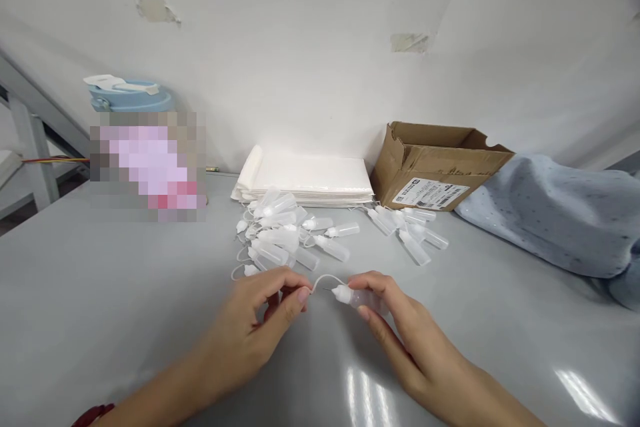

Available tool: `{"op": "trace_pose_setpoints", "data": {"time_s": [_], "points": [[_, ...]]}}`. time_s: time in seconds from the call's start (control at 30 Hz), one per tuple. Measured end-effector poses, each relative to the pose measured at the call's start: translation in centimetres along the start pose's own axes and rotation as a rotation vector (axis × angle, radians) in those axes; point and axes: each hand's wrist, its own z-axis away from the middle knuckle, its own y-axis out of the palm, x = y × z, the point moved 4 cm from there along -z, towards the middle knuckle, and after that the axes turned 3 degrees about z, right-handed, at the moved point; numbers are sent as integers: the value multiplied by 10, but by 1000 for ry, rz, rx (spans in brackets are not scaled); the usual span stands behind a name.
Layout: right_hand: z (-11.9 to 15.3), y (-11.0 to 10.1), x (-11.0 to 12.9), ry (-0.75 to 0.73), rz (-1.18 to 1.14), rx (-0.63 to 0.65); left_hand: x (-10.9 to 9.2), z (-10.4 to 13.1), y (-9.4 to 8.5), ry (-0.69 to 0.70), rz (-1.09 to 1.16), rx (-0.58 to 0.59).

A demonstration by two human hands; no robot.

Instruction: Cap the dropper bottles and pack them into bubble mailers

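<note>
My right hand (pixel 395 320) grips a small translucent needle-tip bottle (pixel 363 298) lying on its side, its white nozzle and thin metal needle pointing left. A white strap (pixel 327 276) arches from the bottle's neck over to my left hand (pixel 275 313). There the thumb and forefinger pinch the strap's end, where a cap would sit; the fingertips hide it. The needle is bare and apart from my left fingers. Just beyond my hands lies a pile of similar bottles (pixel 275 237), with a smaller group (pixel 413 233) to the right.
A stack of white sheets or bags (pixel 315 177) rests against the wall. Right of it stands an open cardboard box (pixel 440 167) with a label, beside grey-blue cloth (pixel 555 213). At the left are a blue lidded container (pixel 133 97) and a pixelated item (pixel 150 167) on the grey table (pixel 125 280).
</note>
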Motion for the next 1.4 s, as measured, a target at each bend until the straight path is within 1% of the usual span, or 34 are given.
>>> {"op": "trace_pose_setpoints", "data": {"time_s": [0.1, 0.27, 0.4, 0.57, 0.67, 0.83, 1.1, 1.4], "points": [[-1, 1, 4, -79, 15, -26, 3, 1, 4, -72, 89, 45], [-1, 5, 6, -138, 24, -36, 10, 1, 7, -182, 256, 83], [-1, 5, 7, -158, 29, -43, 11, -1, 10, -218, 343, 109], [-1, 5, 9, -189, 57, -52, 10, -2, 11, -250, 393, 117], [0, 6, 11, -219, 129, -74, 10, -1, 11, -228, 350, 109], [4, 8, 15, -322, 259, -114, 9, 2, 10, -186, 250, 65], [5, 12, 13, -354, 281, -127, 5, 3, 12, -102, 163, 41], [9, 17, 13, -349, 230, -123, 2, 5, 10, 14, 120, -8]]}}
